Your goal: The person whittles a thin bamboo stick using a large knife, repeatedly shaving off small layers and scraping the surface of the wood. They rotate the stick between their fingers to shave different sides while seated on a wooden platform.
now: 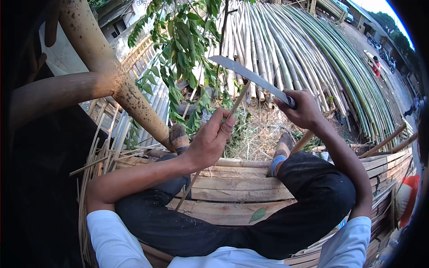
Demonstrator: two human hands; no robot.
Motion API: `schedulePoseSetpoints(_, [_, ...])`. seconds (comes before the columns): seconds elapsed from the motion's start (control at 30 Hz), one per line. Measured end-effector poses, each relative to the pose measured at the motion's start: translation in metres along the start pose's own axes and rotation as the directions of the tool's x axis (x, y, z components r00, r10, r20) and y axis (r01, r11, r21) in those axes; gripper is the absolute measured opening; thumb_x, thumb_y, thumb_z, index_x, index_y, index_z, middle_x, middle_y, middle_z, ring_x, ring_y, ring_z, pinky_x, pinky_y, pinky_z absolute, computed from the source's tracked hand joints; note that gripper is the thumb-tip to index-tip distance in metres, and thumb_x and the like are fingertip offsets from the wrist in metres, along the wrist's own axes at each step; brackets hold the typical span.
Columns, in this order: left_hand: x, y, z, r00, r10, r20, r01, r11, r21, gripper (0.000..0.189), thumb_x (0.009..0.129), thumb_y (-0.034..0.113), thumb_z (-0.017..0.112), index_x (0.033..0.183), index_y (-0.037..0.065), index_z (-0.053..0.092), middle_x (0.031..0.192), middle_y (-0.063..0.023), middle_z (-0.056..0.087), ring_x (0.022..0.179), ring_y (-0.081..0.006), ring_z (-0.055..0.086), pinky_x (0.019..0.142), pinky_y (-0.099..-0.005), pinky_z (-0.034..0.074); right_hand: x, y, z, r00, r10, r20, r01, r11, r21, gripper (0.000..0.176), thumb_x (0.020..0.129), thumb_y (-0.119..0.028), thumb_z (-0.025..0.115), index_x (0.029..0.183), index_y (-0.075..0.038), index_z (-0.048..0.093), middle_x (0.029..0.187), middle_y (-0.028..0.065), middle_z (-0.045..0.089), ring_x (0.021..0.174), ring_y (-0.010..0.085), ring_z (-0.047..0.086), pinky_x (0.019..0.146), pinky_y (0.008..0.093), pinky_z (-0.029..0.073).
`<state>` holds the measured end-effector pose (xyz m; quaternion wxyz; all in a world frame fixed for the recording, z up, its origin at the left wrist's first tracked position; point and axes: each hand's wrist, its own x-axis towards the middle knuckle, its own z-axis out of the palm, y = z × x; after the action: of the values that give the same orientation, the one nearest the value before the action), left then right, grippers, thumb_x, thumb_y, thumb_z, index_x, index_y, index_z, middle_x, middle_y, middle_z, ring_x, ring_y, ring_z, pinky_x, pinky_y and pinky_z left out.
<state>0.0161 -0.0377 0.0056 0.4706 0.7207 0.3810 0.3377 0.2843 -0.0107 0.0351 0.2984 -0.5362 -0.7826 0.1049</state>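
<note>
My right hand (304, 108) grips the handle of a machete (254, 77), its long flat blade pointing up and to the left. Closed around a thin bamboo strip (240, 96) is my left hand (210, 139), the thumb pressed along it. The strip slants from between my legs up past my fist. Its upper end overlaps the blade near the middle in this view. Below, the strip's lower end (185, 194) reaches down over the slatted bamboo seat (232, 187) I sit on. A green leaf (258, 215) lies on the slats between my thighs.
Long bamboo poles (286, 49) lie stacked ahead. A thick bamboo post (134, 105) with a side branch (62, 89) stands at the left, beside leafy branches (183, 44). Thin split strips (100, 165) lie at my left. A person in red (376, 67) is far off at the right.
</note>
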Motion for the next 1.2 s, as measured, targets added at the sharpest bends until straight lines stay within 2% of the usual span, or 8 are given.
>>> schedulePoseSetpoints(0.07, [0.000, -0.002, 0.004, 0.999, 0.034, -0.013, -0.034, 0.999, -0.006, 0.024, 0.100, 0.030, 0.039, 0.097, 0.006, 0.042, 0.060, -0.0012, 0.040, 0.052, -0.0103, 0.040, 0.049, -0.0297, 0.033, 0.002, -0.004, 0.005, 0.989, -0.133, 0.070, 0.142, 0.979, -0.149, 0.015, 0.074, -0.021, 0.067, 0.076, -0.007, 0.063, 0.054, 0.0097, 0.057, 0.051, 0.0276, 0.060, 0.052, 0.0392, 0.045])
schedulePoseSetpoints(0.27, [-0.001, -0.002, 0.008, 0.998, 0.055, 0.032, -0.051, 0.993, -0.104, 0.021, 0.100, 0.024, 0.040, 0.103, 0.004, 0.046, 0.065, 0.0016, 0.036, 0.056, -0.0082, 0.034, 0.051, -0.0280, 0.033, 0.009, -0.018, 0.022, 0.922, -0.342, 0.181, 0.375, 0.906, -0.195, 0.015, 0.066, -0.018, 0.068, 0.075, -0.008, 0.062, 0.054, 0.0092, 0.057, 0.051, 0.0296, 0.060, 0.050, 0.0394, 0.045])
schedulePoseSetpoints(0.53, [-0.005, 0.000, 0.005, 0.997, 0.001, 0.075, 0.014, 0.982, -0.190, 0.018, 0.100, 0.019, 0.038, 0.099, 0.003, 0.047, 0.067, 0.0028, 0.036, 0.058, -0.0064, 0.033, 0.051, -0.0255, 0.032, 0.012, -0.032, 0.024, 0.952, -0.239, 0.189, 0.286, 0.914, -0.287, 0.018, 0.057, -0.018, 0.068, 0.071, -0.009, 0.063, 0.054, 0.0097, 0.058, 0.054, 0.0308, 0.061, 0.052, 0.0406, 0.047])
schedulePoseSetpoints(0.7, [-0.005, 0.004, 0.003, 0.978, -0.136, 0.155, 0.174, 0.948, -0.268, 0.017, 0.101, 0.017, 0.038, 0.094, 0.004, 0.046, 0.063, 0.0035, 0.035, 0.055, -0.0058, 0.033, 0.049, -0.0252, 0.031, 0.012, -0.028, 0.024, 0.966, -0.212, 0.151, 0.252, 0.906, -0.341, 0.017, 0.055, -0.019, 0.068, 0.068, -0.009, 0.064, 0.054, 0.0107, 0.058, 0.053, 0.0319, 0.061, 0.052, 0.0412, 0.048])
schedulePoseSetpoints(0.93, [-0.001, 0.000, 0.001, 0.991, -0.045, 0.125, 0.080, 0.955, -0.286, 0.020, 0.101, 0.021, 0.037, 0.094, 0.005, 0.047, 0.061, 0.0040, 0.035, 0.052, -0.0054, 0.033, 0.046, -0.0241, 0.031, 0.009, -0.014, 0.024, 0.967, -0.234, 0.105, 0.257, 0.885, -0.388, 0.013, 0.060, -0.019, 0.066, 0.068, -0.008, 0.064, 0.051, 0.0100, 0.058, 0.047, 0.0277, 0.060, 0.048, 0.0400, 0.048])
schedulePoseSetpoints(1.0, [0.001, -0.002, 0.001, 0.988, -0.064, 0.138, 0.102, 0.953, -0.285, 0.021, 0.101, 0.029, 0.036, 0.093, 0.010, 0.043, 0.060, 0.0045, 0.031, 0.041, -0.0028, 0.025, 0.036, -0.0194, 0.021, 0.010, -0.012, 0.023, 0.984, -0.138, 0.112, 0.170, 0.915, -0.367, 0.012, 0.061, -0.017, 0.065, 0.068, -0.008, 0.065, 0.051, 0.0100, 0.058, 0.048, 0.0268, 0.060, 0.049, 0.0397, 0.048])
schedulePoseSetpoints(1.13, [0.001, 0.006, 0.001, 0.994, -0.042, 0.097, 0.070, 0.947, -0.313, 0.020, 0.101, 0.029, 0.036, 0.093, 0.011, 0.041, 0.061, 0.0047, 0.031, 0.041, -0.0024, 0.024, 0.036, -0.0190, 0.021, 0.009, -0.001, 0.022, 0.988, -0.141, 0.069, 0.156, 0.908, -0.389, 0.010, 0.062, -0.016, 0.063, 0.067, -0.008, 0.065, 0.052, 0.0098, 0.058, 0.048, 0.0261, 0.060, 0.051, 0.0394, 0.049])
schedulePoseSetpoints(1.2, [0.000, 0.006, -0.002, 0.991, -0.092, 0.097, 0.121, 0.923, -0.364, 0.024, 0.101, 0.026, 0.037, 0.088, 0.007, 0.042, 0.062, 0.0050, 0.034, 0.051, -0.0036, 0.031, 0.045, -0.0219, 0.029, 0.009, 0.003, 0.020, 0.995, -0.047, 0.093, 0.080, 0.919, -0.387, 0.012, 0.061, -0.014, 0.065, 0.070, -0.008, 0.065, 0.055, 0.0120, 0.060, 0.053, 0.0305, 0.061, 0.055, 0.0420, 0.048])
